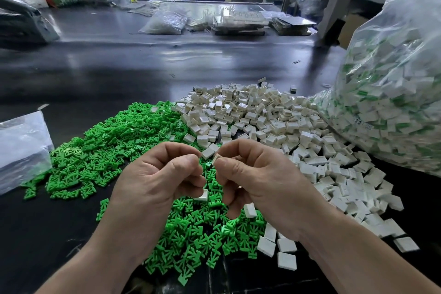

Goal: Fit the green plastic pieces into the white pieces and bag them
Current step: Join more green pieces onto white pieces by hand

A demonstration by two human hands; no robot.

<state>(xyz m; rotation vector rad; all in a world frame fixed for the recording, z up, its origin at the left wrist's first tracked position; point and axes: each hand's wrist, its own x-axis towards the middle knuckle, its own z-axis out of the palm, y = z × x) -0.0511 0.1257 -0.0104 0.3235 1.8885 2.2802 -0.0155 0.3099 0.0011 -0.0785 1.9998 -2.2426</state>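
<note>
Thumb and forefinger of my right hand [257, 179] are pinching a small white square plastic piece [217, 158]. My left hand [157, 174] is curling its fingers, thumb pressing against forefinger; I cannot tell what they are gripping. Both hands are hovering over the heap of green forked plastic pieces [119, 145]. The heap of white square plastic pieces [262, 122] is lying further right, touching a large clear plastic bag [393, 102] of fitted pieces.
</note>
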